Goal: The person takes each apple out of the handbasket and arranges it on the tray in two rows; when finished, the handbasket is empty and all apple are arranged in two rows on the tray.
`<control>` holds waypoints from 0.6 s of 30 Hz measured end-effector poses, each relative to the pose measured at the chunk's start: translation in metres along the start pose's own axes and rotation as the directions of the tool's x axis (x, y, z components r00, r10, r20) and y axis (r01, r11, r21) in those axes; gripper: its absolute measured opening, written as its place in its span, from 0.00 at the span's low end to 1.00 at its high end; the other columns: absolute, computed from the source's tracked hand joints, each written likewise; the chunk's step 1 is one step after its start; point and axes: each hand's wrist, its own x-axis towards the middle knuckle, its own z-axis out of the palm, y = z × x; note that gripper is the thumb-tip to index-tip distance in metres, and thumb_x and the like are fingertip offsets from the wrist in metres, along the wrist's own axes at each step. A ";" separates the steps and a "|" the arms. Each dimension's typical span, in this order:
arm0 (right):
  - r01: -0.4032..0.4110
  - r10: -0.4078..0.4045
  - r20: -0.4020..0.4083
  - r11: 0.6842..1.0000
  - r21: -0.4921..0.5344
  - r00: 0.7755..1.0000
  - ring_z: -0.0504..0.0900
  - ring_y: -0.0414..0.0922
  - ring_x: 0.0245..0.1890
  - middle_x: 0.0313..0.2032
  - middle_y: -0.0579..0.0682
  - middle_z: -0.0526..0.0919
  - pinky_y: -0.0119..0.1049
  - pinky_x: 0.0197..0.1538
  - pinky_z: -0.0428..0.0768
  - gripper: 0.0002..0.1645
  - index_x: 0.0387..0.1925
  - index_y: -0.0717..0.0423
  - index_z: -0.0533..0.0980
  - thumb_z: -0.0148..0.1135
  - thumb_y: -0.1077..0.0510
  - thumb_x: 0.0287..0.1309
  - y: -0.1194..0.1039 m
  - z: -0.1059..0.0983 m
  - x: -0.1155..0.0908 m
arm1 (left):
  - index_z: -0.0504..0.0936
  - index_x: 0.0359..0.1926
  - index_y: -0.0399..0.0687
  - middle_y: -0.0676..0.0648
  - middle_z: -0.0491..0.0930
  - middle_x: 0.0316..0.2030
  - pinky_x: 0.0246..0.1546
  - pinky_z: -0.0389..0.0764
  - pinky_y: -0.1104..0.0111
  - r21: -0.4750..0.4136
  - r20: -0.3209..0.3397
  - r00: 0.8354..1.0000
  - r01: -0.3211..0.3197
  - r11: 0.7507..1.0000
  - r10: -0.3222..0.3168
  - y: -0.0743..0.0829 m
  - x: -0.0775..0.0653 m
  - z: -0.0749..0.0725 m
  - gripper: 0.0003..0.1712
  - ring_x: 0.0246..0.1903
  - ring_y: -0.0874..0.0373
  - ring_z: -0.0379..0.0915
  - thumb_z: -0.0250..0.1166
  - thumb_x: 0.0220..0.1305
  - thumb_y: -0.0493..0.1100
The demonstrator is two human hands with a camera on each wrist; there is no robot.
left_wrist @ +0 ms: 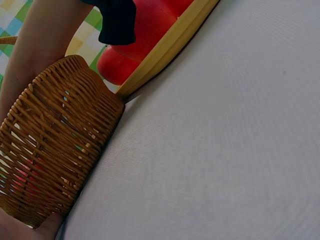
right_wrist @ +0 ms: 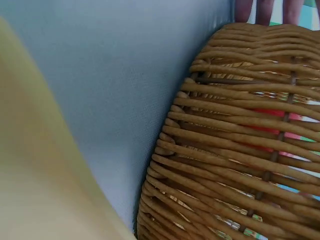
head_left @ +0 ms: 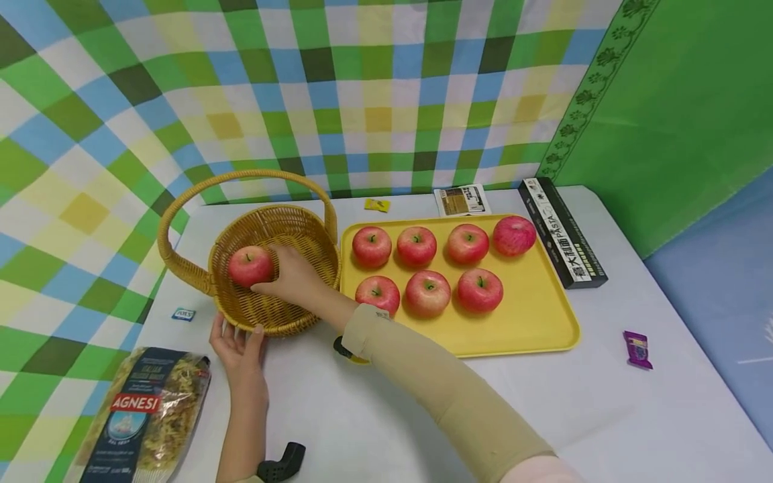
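Inside the round wicker basket [head_left: 302, 231], my right hand [head_left: 296, 278] grips a red apple [head_left: 250, 266] from its right side, thumb below and fingers above. The apple is at the basket's left part, and the woven wall partly hides it in both wrist views. My left hand [head_left: 238, 349] touches the basket's near outer wall, thumb and fingers spread apart; part of it shows at the lower corner of the left wrist view. A yellow tray [head_left: 531, 322] stands right beside the basket, bearing several red apples [head_left: 427, 294] in two rows.
The basket's tall handle [head_left: 247, 174] arches over its back. A pasta bag [head_left: 145, 416] lies at the front left, a black pasta box [head_left: 564, 235] right of the tray. Small packets lie around: blue [head_left: 184, 314], yellow [head_left: 377, 204], purple [head_left: 637, 349]. A checkered cloth [head_left: 374, 87] hangs behind.
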 end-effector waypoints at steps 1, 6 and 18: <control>-0.007 0.007 0.000 1.000 0.001 1.000 0.69 0.41 0.61 0.62 0.49 0.71 0.29 0.61 0.69 0.48 0.68 0.57 0.63 0.73 0.44 0.50 0.000 0.001 0.002 | 0.42 0.72 0.67 0.50 0.40 0.74 0.65 0.62 0.68 0.007 0.000 1.000 0.001 1.000 -0.001 0.000 0.000 0.000 0.43 0.72 0.55 0.41 0.57 0.69 0.36; -0.043 0.043 0.011 0.999 0.013 0.999 0.72 0.39 0.57 0.60 0.48 0.72 0.30 0.58 0.73 0.48 0.67 0.56 0.63 0.73 0.43 0.49 -0.001 0.007 0.008 | 0.42 0.72 0.68 0.50 0.40 0.74 0.66 0.61 0.68 0.009 -0.007 1.000 0.011 1.000 -0.011 -0.001 0.000 0.001 0.43 0.73 0.56 0.40 0.58 0.69 0.36; -0.047 0.049 0.042 0.998 -0.037 0.998 0.73 0.39 0.54 0.58 0.47 0.71 0.28 0.56 0.72 0.48 0.67 0.55 0.63 0.74 0.45 0.49 -0.003 0.019 0.023 | 0.42 0.72 0.68 0.51 0.40 0.74 0.65 0.62 0.67 0.020 -0.016 1.000 0.025 0.999 -0.025 -0.002 0.002 0.001 0.44 0.72 0.55 0.41 0.58 0.69 0.36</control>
